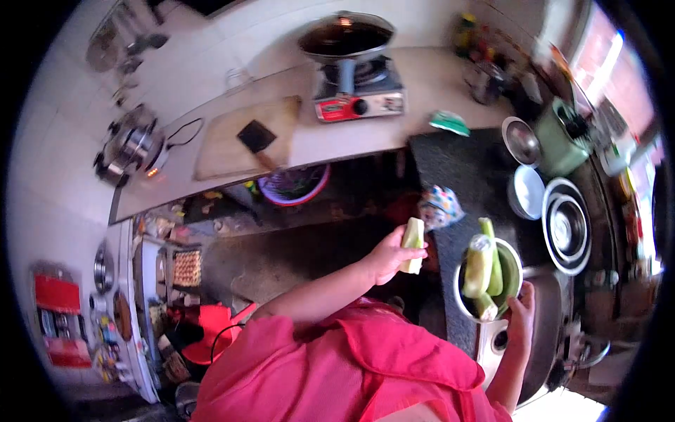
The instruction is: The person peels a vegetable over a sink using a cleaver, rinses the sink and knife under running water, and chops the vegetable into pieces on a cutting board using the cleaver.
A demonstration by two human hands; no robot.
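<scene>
My left hand (390, 257) is closed around a pale, peeled-looking vegetable piece (415, 238), held in front of my body beside the dark counter. On the right, my right hand (521, 307) grips the right edge of a light green bowl (515, 261), fingers at the rim. Several long green and pale vegetables (479, 271) stand and lean in this bowl, some rising above its rim. The bowl is at the dark counter's edge (453, 165), next to the sink (545, 330). A colourful patterned cloth or bag (440, 207) lies on the counter beyond the vegetable piece.
Ahead, a covered pan (344, 36) sits on a portable stove (360, 95). A cleaver (256, 137) rests on a cutting board (228, 144) at the left. Metal bowls (565, 225) and a white bowl (525, 191) stand right. A purple basket (295, 198) is below the counter.
</scene>
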